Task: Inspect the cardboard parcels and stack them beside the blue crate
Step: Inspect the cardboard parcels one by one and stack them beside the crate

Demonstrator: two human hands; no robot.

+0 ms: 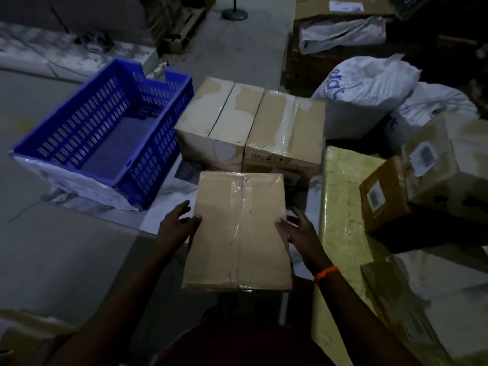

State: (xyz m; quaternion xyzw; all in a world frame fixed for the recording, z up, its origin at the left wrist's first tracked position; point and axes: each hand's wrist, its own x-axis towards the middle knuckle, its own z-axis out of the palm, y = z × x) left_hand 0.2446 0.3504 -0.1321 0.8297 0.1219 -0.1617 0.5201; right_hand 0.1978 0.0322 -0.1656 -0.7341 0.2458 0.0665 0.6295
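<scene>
A taped brown cardboard parcel point(237, 231) sits at the centre, held between both my hands. My left hand point(177, 223) grips its left edge, thumb on the top face. My right hand point(297, 228) grips its right edge the same way. Beyond it, two larger cardboard parcels point(219, 114) point(287, 128) stand side by side, right of the empty blue crate point(105, 133). The crate rests on white plastic sheeting on the floor.
To the right lie a yellow wrapped package point(340, 207), labelled brown boxes point(383, 194) point(443, 165) and white sacks point(369, 88). More boxes fill the lower right point(427, 299). Grey floor stretches left of the crate. A stand base point(234, 14) is far back.
</scene>
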